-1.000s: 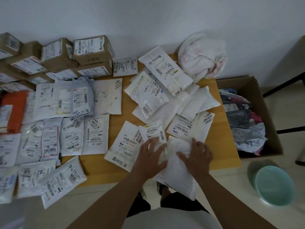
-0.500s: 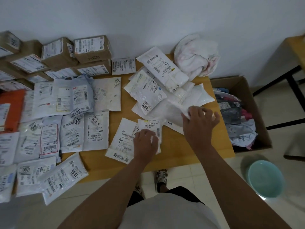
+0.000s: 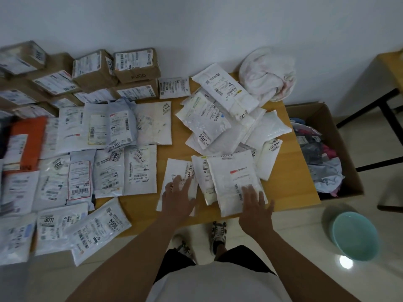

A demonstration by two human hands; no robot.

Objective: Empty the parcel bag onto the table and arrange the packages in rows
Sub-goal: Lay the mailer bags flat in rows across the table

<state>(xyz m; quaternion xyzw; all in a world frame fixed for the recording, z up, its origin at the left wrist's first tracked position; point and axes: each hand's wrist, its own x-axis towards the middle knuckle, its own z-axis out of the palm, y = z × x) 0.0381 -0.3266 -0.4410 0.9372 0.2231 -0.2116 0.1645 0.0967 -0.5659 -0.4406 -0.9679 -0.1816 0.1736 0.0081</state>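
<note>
While both hands lie flat, nothing gripped: left hand (image 3: 179,198) spread on the thin mailer marked 44-6-2611 (image 3: 177,182), right hand (image 3: 255,203) with fingers (image 3: 249,192) straight and a little apart, pressing the near end of a plump white package (image 3: 234,182). Placed near the front edge of the counter (image 3: 290,188), this package, overlapping a narrower one (image 3: 201,177) on its left side. Behind, a loose heap of packages (image 3: 220,123) not yet sorted; to the left, tidy rows (image 3: 104,171) and brown boxes (image 3: 135,66) by the wall. Crumpled at the far corner, a whitish bag (image 3: 267,75), probably the emptied parcel bag.

Likely light and soft, these poly mailers, with smooth film that slides easily on wood. Better moved by flat palm pressure, or pinched at a sealed edge, not in the padded middle. Probably not fragile, yet bulging ones may not lie straight beside neighbours.
</note>
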